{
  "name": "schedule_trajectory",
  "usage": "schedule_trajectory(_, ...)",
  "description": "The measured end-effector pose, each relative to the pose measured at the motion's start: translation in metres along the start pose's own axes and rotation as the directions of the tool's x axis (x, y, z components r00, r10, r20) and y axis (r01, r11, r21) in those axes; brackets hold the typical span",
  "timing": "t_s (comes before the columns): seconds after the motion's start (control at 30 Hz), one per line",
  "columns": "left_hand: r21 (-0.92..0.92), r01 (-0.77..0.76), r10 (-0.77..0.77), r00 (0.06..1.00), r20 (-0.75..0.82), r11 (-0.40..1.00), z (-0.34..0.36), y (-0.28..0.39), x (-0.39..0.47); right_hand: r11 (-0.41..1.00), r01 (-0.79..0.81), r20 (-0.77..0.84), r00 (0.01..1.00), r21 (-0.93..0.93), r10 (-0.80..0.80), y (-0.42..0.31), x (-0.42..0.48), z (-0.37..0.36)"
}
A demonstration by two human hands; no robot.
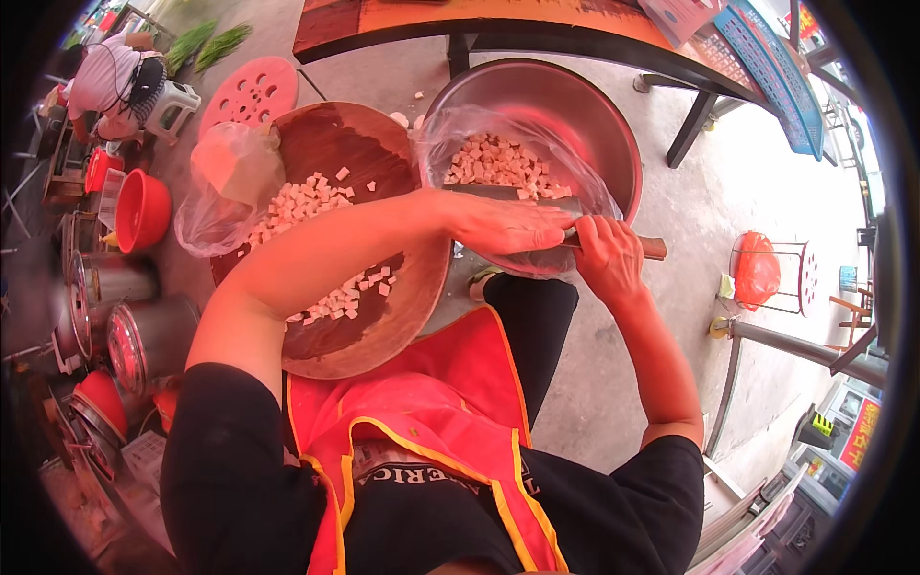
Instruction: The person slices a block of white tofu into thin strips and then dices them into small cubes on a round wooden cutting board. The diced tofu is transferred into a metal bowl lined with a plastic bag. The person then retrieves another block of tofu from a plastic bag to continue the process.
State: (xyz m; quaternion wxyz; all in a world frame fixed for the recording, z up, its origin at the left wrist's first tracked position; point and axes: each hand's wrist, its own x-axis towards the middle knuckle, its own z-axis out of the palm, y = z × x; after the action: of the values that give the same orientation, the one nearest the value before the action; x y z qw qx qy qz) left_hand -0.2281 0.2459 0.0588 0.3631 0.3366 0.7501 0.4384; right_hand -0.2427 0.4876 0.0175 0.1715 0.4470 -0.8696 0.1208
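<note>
My right hand [609, 257] grips the wooden handle of a cleaver [654, 249] above a large metal basin [602, 129]. Flat against the cleaver's broad blade lies my left hand [503, 224], its fingers stretched toward the handle and partly covering the blade. A clear plastic bag [589, 180] lines part of the basin. Inside it is a heap of small pale food cubes [496, 162], kind uncertain. To the left, a round wooden chopping board [348, 136] carries more pale cubes [305, 205], some behind my left forearm.
A crumpled plastic bag [230, 172] lies over the board's left edge, beside a pink stool [251, 90]. A table [532, 18] stands beyond the basin. Left are a red basin [144, 212], metal pots [147, 345] and a bent-over person [108, 79]. A metal-framed stool [808, 277] stands right.
</note>
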Motion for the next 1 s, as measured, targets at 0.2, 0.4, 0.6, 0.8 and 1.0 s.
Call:
schedule_trajectory(0.2,-0.007,0.127,-0.126,0.983,-0.134,0.992,0.001,-0.070,0.050,0.999,0.010,-0.077,0.997,0.036,-0.007,-0.009,0.007,0.002)
schedule_trajectory(0.4,-0.321,0.198,-0.269,0.943,-0.196,0.926,-0.031,-0.050,0.013,1.000,0.004,-0.071,0.997,-0.001,-0.004,-0.007,-0.001,-0.011)
schedule_trajectory(0.6,-0.489,0.022,-0.227,0.903,-0.364,0.872,-0.034,-0.024,-0.063,0.997,-0.052,-0.125,0.991,-0.056,0.044,-0.012,-0.003,-0.030)
schedule_trajectory(0.8,0.069,0.184,-0.135,0.886,-0.443,0.981,0.002,-0.026,-0.077,0.989,-0.095,-0.098,0.992,-0.111,0.084,-0.020,-0.005,-0.049)
schedule_trajectory(1.0,-0.300,0.121,-0.280,0.772,-0.571,0.946,0.010,-0.085,-0.034,0.974,-0.133,-0.068,0.990,-0.182,0.122,-0.028,-0.027,-0.081)
